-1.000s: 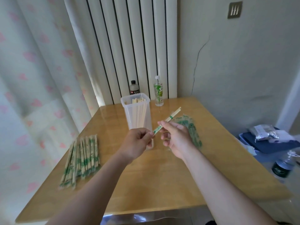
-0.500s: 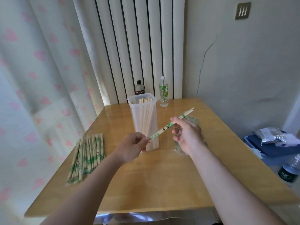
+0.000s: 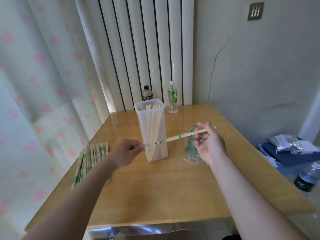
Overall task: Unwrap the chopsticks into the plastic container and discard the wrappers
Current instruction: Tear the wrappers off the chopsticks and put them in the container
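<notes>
- Wooden table is carrying the plastic container, with bare sticks standing inside it.
- In front of the container, the left hand is pinching the wrapper.
- Right of the container, the right hand is gripping the half-bared chopsticks.
- Left of the container, wrapped pairs are lying; empty wrappers are lying to its right.

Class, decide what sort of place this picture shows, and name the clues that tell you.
Probably a room in a home: a wooden table set in a corner, a white radiator behind it, and a heart-patterned curtain.
</notes>
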